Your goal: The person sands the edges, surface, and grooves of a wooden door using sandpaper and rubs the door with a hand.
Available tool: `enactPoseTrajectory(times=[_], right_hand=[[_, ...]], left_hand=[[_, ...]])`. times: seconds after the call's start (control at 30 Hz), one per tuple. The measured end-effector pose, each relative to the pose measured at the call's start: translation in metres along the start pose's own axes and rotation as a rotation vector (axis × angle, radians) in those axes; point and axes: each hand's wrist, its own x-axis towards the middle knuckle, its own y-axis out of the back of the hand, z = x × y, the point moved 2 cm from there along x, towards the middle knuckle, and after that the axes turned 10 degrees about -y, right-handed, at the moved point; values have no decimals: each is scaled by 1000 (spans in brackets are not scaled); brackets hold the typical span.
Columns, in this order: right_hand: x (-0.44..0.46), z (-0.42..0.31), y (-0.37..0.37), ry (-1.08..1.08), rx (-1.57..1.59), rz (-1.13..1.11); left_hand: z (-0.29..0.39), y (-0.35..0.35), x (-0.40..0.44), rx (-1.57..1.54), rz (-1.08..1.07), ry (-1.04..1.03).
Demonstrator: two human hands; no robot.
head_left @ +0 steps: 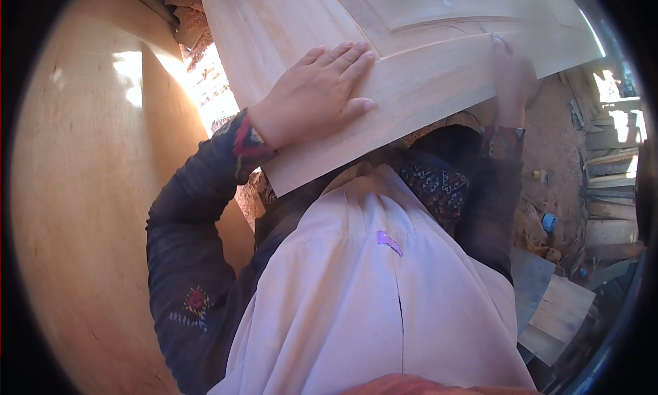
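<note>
A pale wooden panel door [425, 87] with grooved, recessed sections lies across the top of the view, close in front of my body. My left hand [319, 87] rests flat on its near left part, fingers stretched out and holding nothing. Over the near edge at the right is my right hand [515, 73], blurred by motion. Its fingers look curled together against the wood near a panel groove. Whatever may be inside them is hidden.
A large smooth wooden sheet [75, 210] stands at my left. On the ground at the right are a blue cap-like object [549, 222], board offcuts [558, 316] and stacked wood strips [612, 210]. Shavings cover the ground behind the door.
</note>
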Motion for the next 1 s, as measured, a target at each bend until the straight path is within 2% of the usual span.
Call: enactPoseTrajectory(times=[0.17,0.33,0.63,0.93,1.0], right_hand=[[3,4,-5,14,23,7],[2,2,-2,-13,1,-7],[4,4,-5,29,10,2],[4,1,-5,9,-6,6],[4,3,-5,18,0,12]], left_hand=[[4,2,4,15,-17,-26],[18,18,-31,-21,-101,21],[30,33,-100,38,-94,311],[42,23,-82,35,69,298],[39,31,-90,12,28,271]])
